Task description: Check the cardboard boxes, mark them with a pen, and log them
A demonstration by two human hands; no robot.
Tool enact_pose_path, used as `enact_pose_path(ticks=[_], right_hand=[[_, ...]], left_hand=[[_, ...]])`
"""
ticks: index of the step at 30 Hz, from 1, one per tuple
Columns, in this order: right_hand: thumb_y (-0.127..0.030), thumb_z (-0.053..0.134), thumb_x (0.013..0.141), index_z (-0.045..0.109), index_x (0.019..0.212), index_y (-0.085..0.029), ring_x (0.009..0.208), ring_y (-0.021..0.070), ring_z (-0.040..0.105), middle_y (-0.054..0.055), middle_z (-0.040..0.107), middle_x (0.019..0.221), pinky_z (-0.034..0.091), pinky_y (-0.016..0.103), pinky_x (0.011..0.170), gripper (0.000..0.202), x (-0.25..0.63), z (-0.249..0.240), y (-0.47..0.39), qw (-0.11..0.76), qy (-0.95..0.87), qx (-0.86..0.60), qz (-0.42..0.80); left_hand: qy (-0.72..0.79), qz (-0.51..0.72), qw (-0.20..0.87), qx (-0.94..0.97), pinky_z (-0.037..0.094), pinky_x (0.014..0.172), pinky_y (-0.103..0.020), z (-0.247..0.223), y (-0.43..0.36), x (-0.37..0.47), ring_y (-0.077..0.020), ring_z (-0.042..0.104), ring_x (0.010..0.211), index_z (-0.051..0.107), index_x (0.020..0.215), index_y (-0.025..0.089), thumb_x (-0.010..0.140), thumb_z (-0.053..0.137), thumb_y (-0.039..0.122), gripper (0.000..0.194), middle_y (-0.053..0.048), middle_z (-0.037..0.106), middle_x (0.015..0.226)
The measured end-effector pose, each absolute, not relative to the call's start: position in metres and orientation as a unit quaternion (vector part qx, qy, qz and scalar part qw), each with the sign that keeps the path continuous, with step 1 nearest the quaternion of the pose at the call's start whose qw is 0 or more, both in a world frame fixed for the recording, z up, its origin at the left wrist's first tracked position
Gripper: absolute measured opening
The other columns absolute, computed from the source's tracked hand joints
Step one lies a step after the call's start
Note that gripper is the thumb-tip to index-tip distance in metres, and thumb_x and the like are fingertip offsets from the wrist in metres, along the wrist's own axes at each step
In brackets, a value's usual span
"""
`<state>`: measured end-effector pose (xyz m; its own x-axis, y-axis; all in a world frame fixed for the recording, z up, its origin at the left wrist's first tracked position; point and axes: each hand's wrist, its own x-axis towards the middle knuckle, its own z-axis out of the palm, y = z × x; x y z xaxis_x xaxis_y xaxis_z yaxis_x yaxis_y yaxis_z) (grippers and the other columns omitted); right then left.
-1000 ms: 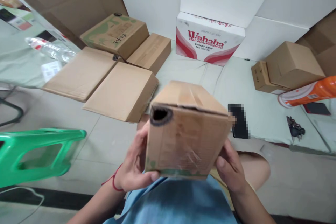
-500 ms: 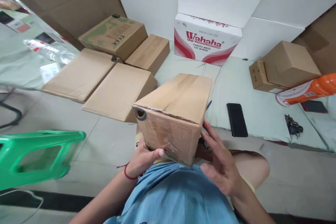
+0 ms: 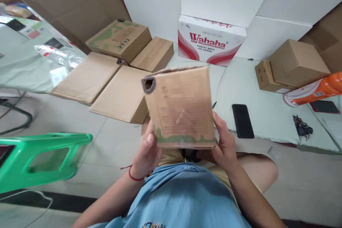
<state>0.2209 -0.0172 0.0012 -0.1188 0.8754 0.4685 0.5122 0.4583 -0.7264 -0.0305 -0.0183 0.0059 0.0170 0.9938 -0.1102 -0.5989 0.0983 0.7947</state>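
Observation:
Between my two hands is a brown cardboard box, raised over my lap with one printed face turned toward me. That face has faint text, a green band along its lower edge and a dark-rimmed round hole in the upper left corner. My left hand grips the box's lower left side, thumb up along the edge. On the lower right side, my right hand holds it with the fingers along the edge. The fingers behind the box are partly hidden.
Several cardboard boxes lie at the left of the cloth-covered table. A white Wahaha box stands at the back. To the right are a phone, keys, an orange bottle and more boxes. A green stool stands at left.
The box has tilted up so its printed face now points at me and its top is hardly seen. My right hand has closed onto its side; my left hand shifted up the left side.

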Motion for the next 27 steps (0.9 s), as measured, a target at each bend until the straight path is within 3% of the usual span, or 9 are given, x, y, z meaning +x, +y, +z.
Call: enact_pose_path(ticks=[3, 5, 9, 12, 17, 22, 24, 27], right_hand=[[-0.033, 0.062, 0.109, 0.071, 0.147, -0.028, 0.125, 0.0301, 0.077, 0.012, 0.078, 0.139, 0.065, 0.047, 0.105, 0.039, 0.229, 0.008, -0.021, 0.46, -0.683, -0.518, 0.23], [-0.035, 0.066, 0.109, 0.076, 0.137, -0.026, 0.101, 0.0254, 0.082, 0.009, 0.084, 0.119, 0.068, 0.04, 0.089, 0.032, 0.231, 0.011, -0.025, 0.462, -0.648, -0.547, 0.26], [-0.041, 0.072, 0.106, 0.074, 0.141, -0.026, 0.085, 0.0203, 0.081, 0.008, 0.084, 0.117, 0.067, 0.033, 0.075, 0.038, 0.231, 0.007, -0.031, 0.493, -0.563, -0.574, 0.333], [-0.041, 0.076, 0.104, 0.074, 0.143, -0.028, 0.092, 0.0197, 0.08, 0.008, 0.083, 0.125, 0.068, 0.033, 0.079, 0.041, 0.23, 0.001, -0.027, 0.535, -0.511, -0.561, 0.372], [-0.04, 0.079, 0.102, 0.067, 0.154, -0.038, 0.131, 0.023, 0.073, 0.005, 0.074, 0.148, 0.065, 0.042, 0.108, 0.053, 0.23, -0.012, -0.013, 0.558, -0.497, -0.484, 0.455], [-0.056, 0.078, 0.1, 0.027, 0.178, -0.042, 0.162, 0.0276, 0.048, 0.008, 0.048, 0.176, 0.054, 0.053, 0.124, 0.094, 0.218, -0.026, 0.0, 0.496, -0.506, -0.455, 0.539], [-0.062, 0.073, 0.102, 0.022, 0.18, -0.038, 0.164, 0.0273, 0.047, 0.01, 0.048, 0.176, 0.047, 0.055, 0.13, 0.096, 0.213, -0.025, 0.004, 0.475, -0.5, -0.452, 0.566], [-0.065, 0.07, 0.103, 0.027, 0.179, -0.032, 0.159, 0.0276, 0.053, 0.012, 0.055, 0.171, 0.045, 0.053, 0.132, 0.094, 0.212, -0.018, 0.011, 0.464, -0.501, -0.456, 0.57]], left_hand=[[0.323, 0.627, 0.586, 0.399, 0.043, 0.133, -0.051, 0.01, -0.016, -0.027, -0.0365, 0.06, 0.152, 0.081, 0.137, 0.03, 0.101, 0.064, 0.068, 0.055, -0.007, 0.076, 0.149], [0.318, 0.627, 0.537, 0.467, 0.035, 0.137, -0.05, 0.014, -0.014, -0.028, -0.0376, 0.046, 0.163, 0.074, 0.15, 0.027, 0.102, 0.062, 0.067, 0.064, -0.008, 0.063, 0.166], [0.308, 0.572, 0.521, 0.554, 0.029, 0.14, -0.053, 0.025, -0.012, -0.038, -0.0395, 0.035, 0.169, 0.067, 0.158, 0.03, 0.098, 0.075, 0.053, 0.065, -0.007, 0.049, 0.177], [0.306, 0.517, 0.504, 0.62, 0.028, 0.14, -0.059, 0.032, -0.005, -0.046, -0.0408, 0.035, 0.169, 0.061, 0.162, 0.034, 0.098, 0.079, 0.041, 0.067, -0.007, 0.043, 0.181], [0.318, 0.487, 0.375, 0.722, 0.029, 0.141, -0.057, 0.03, 0.031, -0.046, -0.0366, 0.033, 0.171, 0.046, 0.172, 0.036, 0.099, 0.077, 0.022, 0.08, -0.007, 0.04, 0.182], [0.372, 0.458, 0.354, 0.726, 0.03, 0.14, -0.057, 0.03, 0.072, -0.037, -0.0367, 0.033, 0.17, 0.045, 0.173, 0.032, 0.1, 0.08, 0.043, 0.082, -0.011, 0.043, 0.18], [0.419, 0.459, 0.359, 0.697, 0.032, 0.139, -0.055, 0.033, 0.079, -0.033, -0.0359, 0.039, 0.168, 0.05, 0.17, 0.028, 0.103, 0.074, 0.053, 0.076, -0.012, 0.048, 0.177], [0.443, 0.48, 0.397, 0.645, 0.038, 0.136, -0.054, 0.036, 0.081, -0.031, -0.0354, 0.05, 0.161, 0.06, 0.163, 0.025, 0.109, 0.059, 0.064, 0.066, -0.011, 0.058, 0.169]])
